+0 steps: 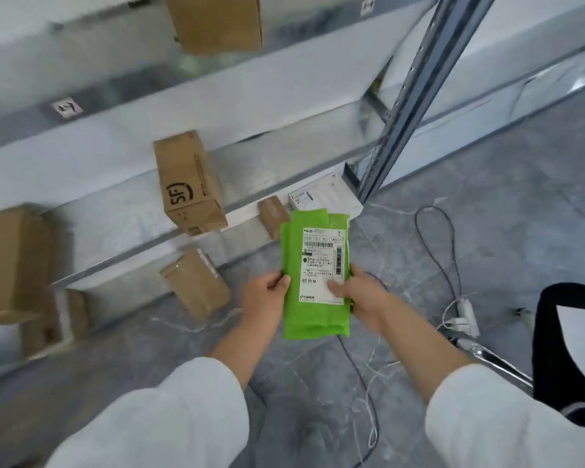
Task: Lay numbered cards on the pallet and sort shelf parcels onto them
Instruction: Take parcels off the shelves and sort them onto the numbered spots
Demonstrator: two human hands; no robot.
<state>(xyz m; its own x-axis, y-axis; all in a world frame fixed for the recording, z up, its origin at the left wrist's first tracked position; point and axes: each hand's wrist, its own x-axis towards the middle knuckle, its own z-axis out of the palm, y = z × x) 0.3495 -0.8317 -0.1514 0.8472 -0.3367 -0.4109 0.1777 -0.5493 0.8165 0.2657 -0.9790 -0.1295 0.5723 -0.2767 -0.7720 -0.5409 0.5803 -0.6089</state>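
White sleeves (169,417) reach forward from the bottom edge. Beyond them stands the shelf (284,106) with brown boxes (190,187). The green parcel (318,319) sits between both hands, equally near each, its long axis pointing away from the person. The left hand (267,292) grips its left edge and the right hand (358,292) pinches the right, thumb on the label (321,261). No pallet shows.

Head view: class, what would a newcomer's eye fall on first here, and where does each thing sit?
The bright green mailer bag with its white shipping label stands out at the centre, gripped at its sides by the left hand and right hand. Behind it to the left, a brown SF carton stands on the grey metal shelf, with more brown cartons below and beside it.
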